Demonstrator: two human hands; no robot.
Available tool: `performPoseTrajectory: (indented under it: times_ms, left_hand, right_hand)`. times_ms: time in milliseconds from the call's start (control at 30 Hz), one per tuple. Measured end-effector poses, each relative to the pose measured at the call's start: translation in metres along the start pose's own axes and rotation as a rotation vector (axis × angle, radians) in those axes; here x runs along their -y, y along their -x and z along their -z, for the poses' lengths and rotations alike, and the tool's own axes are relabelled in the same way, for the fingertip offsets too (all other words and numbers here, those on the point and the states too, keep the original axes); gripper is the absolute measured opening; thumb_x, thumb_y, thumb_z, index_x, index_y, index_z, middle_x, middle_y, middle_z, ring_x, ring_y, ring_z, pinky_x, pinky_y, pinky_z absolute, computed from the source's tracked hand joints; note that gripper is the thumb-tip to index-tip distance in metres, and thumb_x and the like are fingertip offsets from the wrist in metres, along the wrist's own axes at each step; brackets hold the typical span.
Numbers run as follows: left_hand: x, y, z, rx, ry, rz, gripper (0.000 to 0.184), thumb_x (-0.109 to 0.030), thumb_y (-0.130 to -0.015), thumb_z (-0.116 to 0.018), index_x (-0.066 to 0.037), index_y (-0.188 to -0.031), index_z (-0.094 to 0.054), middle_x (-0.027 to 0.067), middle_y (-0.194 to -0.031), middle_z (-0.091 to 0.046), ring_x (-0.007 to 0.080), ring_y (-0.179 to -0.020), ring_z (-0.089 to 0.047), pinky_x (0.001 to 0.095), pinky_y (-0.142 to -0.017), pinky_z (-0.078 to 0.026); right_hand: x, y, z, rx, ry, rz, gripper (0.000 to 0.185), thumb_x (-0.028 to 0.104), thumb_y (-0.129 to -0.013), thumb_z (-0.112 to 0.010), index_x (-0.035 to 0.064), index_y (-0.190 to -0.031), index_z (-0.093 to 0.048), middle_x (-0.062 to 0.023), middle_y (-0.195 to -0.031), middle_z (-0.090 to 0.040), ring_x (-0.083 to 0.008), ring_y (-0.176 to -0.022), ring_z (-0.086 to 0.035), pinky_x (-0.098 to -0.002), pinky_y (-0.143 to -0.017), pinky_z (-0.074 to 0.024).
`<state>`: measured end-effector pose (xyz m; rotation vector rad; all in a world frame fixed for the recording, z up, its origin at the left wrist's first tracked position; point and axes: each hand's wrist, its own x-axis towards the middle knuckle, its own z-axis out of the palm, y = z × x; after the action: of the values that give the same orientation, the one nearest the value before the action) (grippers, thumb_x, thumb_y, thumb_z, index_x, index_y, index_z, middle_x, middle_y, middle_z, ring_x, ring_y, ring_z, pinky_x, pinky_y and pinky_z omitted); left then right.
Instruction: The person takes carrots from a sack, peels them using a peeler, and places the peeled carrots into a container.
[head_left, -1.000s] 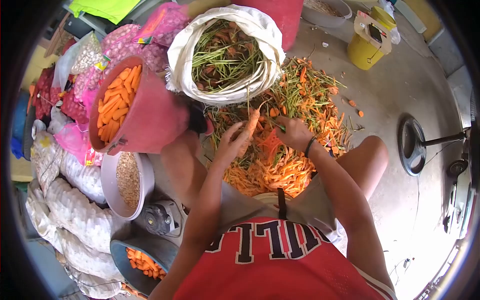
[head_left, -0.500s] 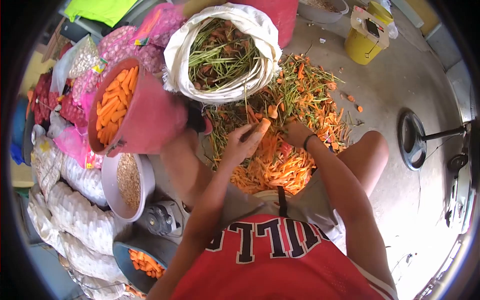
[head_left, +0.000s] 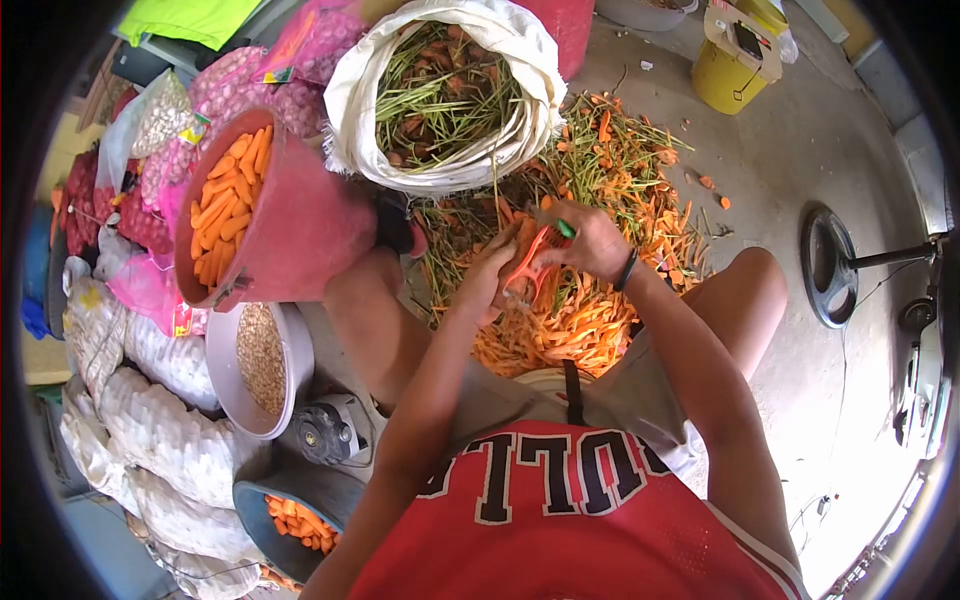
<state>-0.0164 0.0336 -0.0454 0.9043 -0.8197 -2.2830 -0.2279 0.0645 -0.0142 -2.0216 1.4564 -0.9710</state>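
Observation:
My left hand [head_left: 490,275] is wrapped round a carrot [head_left: 524,236], partly hidden by the fingers. Closed on an orange peeler [head_left: 533,265] with a green part, my right hand [head_left: 592,245] holds the tool against or very near the carrot. Below both hands lies a heap of orange peelings [head_left: 560,335]. Beyond them, green stalks and carrot scraps [head_left: 620,150] spread over the floor. A white sack [head_left: 350,95] full of stalks and carrot tops stands just past my left hand.
A red bucket [head_left: 310,235] of peeled carrots leans at the left. Near it are a pale basin [head_left: 222,350], a dark bucket [head_left: 262,535] with carrot pieces, and mesh bags [head_left: 300,105]. A yellow bucket [head_left: 722,85] and a black round base [head_left: 828,268] stand at the right.
The carrot has been turned in my left hand. My right hand has risen, bringing the orange peeler up beside the carrot. The view has shifted slightly.

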Motion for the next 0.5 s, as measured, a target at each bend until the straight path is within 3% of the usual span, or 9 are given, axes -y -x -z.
performPoseTrajectory:
  times_ms: [67, 167, 200, 300, 367, 433, 500]
  left_hand:
    - [-0.007, 0.008, 0.0, 0.043, -0.071, 0.081, 0.053, -0.018, -0.101, -0.044, -0.011, -0.151, -0.032, 0.0095, -0.137, -0.053, 0.0181, -0.111, -0.06, 0.034, -0.092, -0.052]
    - [-0.002, 0.01, 0.009, 0.033, -0.239, 0.042, 0.054, -0.019, -0.1, -0.045, -0.01, -0.152, -0.031, 0.0091, -0.132, -0.055, 0.0176, -0.108, -0.061, 0.0324, -0.089, -0.053]
    - [0.0, 0.007, 0.017, 0.065, -0.156, 0.059, 0.053, -0.02, -0.1, -0.045, -0.01, -0.151, -0.031, 0.0087, -0.131, -0.056, 0.0176, -0.108, -0.061, 0.0322, -0.089, -0.053]
    - [0.001, -0.001, 0.023, 0.076, 0.03, 0.048, 0.051, -0.021, -0.101, -0.044, -0.01, -0.15, -0.033, 0.0077, -0.129, -0.057, 0.0179, -0.108, -0.062, 0.0325, -0.087, -0.055]
    - [-0.007, 0.001, -0.004, -0.037, 0.062, -0.021, 0.05, -0.022, -0.101, -0.044, -0.011, -0.149, -0.034, 0.0074, -0.126, -0.059, 0.0185, -0.105, -0.063, 0.0338, -0.084, -0.056]
    - [-0.001, -0.003, 0.002, -0.001, 0.053, -0.007, 0.048, -0.024, -0.102, -0.044, -0.013, -0.148, -0.036, 0.0072, -0.124, -0.06, 0.0183, -0.1, -0.064, 0.0362, -0.08, -0.058]
    - [0.004, 0.001, 0.007, 0.055, 0.03, 0.029, 0.048, -0.024, -0.102, -0.045, -0.013, -0.148, -0.036, 0.0079, -0.12, -0.062, 0.0186, -0.096, -0.065, 0.0367, -0.075, -0.058]
  right_hand:
    - [-0.02, -0.004, 0.011, -0.094, -0.03, -0.13, 0.056, 0.028, -0.065, -0.09, 0.0039, -0.11, -0.065, -0.0122, -0.091, -0.068, -0.0254, -0.082, -0.068, -0.0377, -0.074, -0.0545]
    - [-0.047, -0.006, 0.03, -0.24, -0.014, -0.278, 0.053, 0.028, -0.066, -0.09, 0.0043, -0.108, -0.066, -0.0103, -0.089, -0.07, -0.021, -0.08, -0.069, -0.0359, -0.073, -0.0556]
    - [-0.051, -0.006, 0.035, -0.291, 0.006, -0.318, 0.053, 0.028, -0.066, -0.09, 0.0045, -0.107, -0.066, -0.0097, -0.088, -0.07, -0.0196, -0.079, -0.069, -0.0352, -0.073, -0.056]
    - [-0.027, 0.0, 0.018, -0.191, -0.161, -0.269, 0.053, 0.028, -0.065, -0.091, 0.0057, -0.106, -0.067, -0.0098, -0.088, -0.07, -0.0206, -0.078, -0.069, -0.0354, -0.07, -0.0561]
    - [0.0, 0.009, -0.004, -0.081, -0.063, -0.009, 0.053, 0.027, -0.062, -0.091, 0.0098, -0.105, -0.067, -0.0096, -0.096, -0.068, -0.0239, -0.08, -0.068, -0.0351, -0.071, -0.0566]
    - [0.003, 0.009, -0.016, -0.129, 0.054, 0.095, 0.053, 0.028, -0.062, -0.091, 0.0103, -0.106, -0.067, -0.0086, -0.094, -0.066, -0.0241, -0.077, -0.067, -0.0362, -0.07, -0.0572]
    - [-0.008, 0.002, 0.0, -0.165, 0.06, 0.066, 0.053, 0.028, -0.063, -0.09, 0.0098, -0.107, -0.067, -0.0096, -0.091, -0.066, -0.0245, -0.075, -0.067, -0.0378, -0.07, -0.0576]
